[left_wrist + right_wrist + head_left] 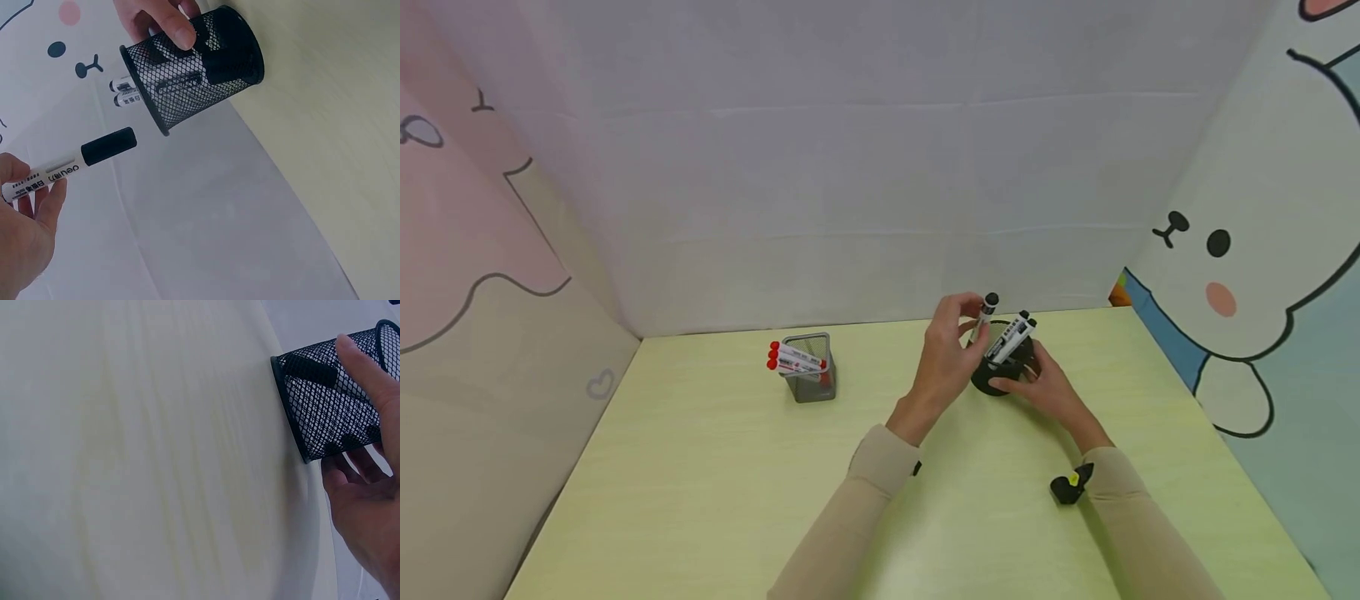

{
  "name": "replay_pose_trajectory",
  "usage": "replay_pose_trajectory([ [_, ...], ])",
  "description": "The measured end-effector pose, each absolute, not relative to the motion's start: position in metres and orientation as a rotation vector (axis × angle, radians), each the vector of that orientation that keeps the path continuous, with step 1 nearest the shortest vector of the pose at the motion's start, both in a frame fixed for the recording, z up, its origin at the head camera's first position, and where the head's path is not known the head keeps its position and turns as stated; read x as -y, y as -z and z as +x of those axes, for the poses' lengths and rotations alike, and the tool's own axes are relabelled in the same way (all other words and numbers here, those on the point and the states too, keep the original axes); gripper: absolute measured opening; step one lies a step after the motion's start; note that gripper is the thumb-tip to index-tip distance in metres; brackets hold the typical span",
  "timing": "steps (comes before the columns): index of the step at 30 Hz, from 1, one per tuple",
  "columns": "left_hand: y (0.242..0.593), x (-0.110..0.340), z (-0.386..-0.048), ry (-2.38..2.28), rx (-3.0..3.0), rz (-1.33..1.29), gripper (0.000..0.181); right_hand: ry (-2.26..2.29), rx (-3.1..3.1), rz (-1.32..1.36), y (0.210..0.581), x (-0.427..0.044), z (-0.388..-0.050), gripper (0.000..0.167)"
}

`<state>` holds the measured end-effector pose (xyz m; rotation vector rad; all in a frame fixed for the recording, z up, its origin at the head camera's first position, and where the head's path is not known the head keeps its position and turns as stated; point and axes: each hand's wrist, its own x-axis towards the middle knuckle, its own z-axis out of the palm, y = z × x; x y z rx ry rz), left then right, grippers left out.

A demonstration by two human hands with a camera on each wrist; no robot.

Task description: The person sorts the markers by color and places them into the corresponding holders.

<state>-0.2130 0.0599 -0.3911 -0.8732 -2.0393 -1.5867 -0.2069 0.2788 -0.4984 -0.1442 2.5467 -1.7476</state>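
Note:
My left hand (946, 354) pinches a white marker with a black cap (65, 167) between thumb and fingers. In the left wrist view the capped end points toward the mouth of a round black mesh pen cup (187, 94), a short gap away from it. My right hand (1054, 390) grips the side of that cup, thumb across the mesh in the right wrist view. White markers with black ends (1013, 337) lean out of the cup over its rim. Dark marker caps show through the mesh near the cup's base.
On the left part of the pale yellow table (715, 483) stands a square grey mesh pen holder (811, 390). Several red-ended white markers (795, 358) lean in it. A white wall (850, 208) closes off the back, with cartoon-printed panels (1255, 250) at the sides.

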Motion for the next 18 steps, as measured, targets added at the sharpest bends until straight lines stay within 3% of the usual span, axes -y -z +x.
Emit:
replay_pose_trajectory([
  [18,0.396,-0.084,-0.218,1.518,2.053,-1.074,0.031,1.766,-2.546,-0.228,0.499,-0.281,-0.207,0.084],
])
